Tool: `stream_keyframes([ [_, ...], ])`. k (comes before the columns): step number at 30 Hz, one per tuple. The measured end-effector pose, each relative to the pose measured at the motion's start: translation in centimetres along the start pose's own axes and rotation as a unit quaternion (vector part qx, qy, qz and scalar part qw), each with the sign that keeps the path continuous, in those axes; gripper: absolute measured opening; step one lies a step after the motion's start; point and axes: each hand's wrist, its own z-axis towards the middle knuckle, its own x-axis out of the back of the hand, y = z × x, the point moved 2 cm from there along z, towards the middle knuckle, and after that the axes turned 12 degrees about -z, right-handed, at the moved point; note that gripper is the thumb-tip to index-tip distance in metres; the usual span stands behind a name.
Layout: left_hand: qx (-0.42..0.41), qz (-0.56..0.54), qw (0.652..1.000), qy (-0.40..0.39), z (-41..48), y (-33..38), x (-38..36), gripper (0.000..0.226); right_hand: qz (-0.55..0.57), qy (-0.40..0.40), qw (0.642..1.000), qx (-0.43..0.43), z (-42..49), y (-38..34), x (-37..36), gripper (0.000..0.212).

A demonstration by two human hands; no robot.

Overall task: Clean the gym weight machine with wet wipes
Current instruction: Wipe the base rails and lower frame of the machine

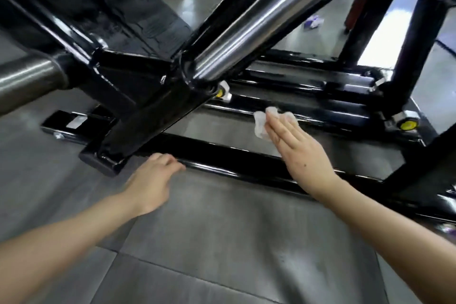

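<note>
The black steel frame of the weight machine (pixel 153 111) fills the view, with a chrome guide rod (pixel 246 24) slanting up to the right. My right hand (pixel 298 153) reaches over the near floor rail, fingers straight, pressing a crumpled white wet wipe (pixel 261 123) toward the farther black base rail (pixel 320 108). My left hand (pixel 153 177) rests with loosely bent fingers on the near black floor rail (pixel 222 163), just right of the slanted post's foot.
Grey rubber floor tiles (pixel 209 242) lie under my arms. A thick grey bar sleeve (pixel 27 81) juts in at the left. Yellow round caps (pixel 408 124) sit on the far rail ends. A purple and white packet (pixel 313 22) lies on the floor at the back.
</note>
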Motion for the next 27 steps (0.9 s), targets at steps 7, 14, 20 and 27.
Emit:
stream_keyframes([
  [7,-0.068,0.046,0.994,-0.069,5.5,7.7,-2.0,0.058,0.226,-0.149,0.89,-0.368,-8.5,6.0,-6.3,0.056],
  [14,-0.017,0.059,0.995,-0.073,12.1,13.0,-7.4,0.044,0.35,-0.204,0.707,-0.58,-11.2,9.8,-11.5,0.037],
  [20,0.048,0.012,0.997,-0.065,14.4,12.8,-12.5,0.043,0.368,-0.219,0.69,-0.584,-10.6,12.0,-15.3,0.048],
  [27,0.052,0.038,0.996,-0.059,18.1,13.6,-17.4,0.043,0.335,-0.199,0.695,-0.604,-11.5,16.3,-18.9,0.039],
])
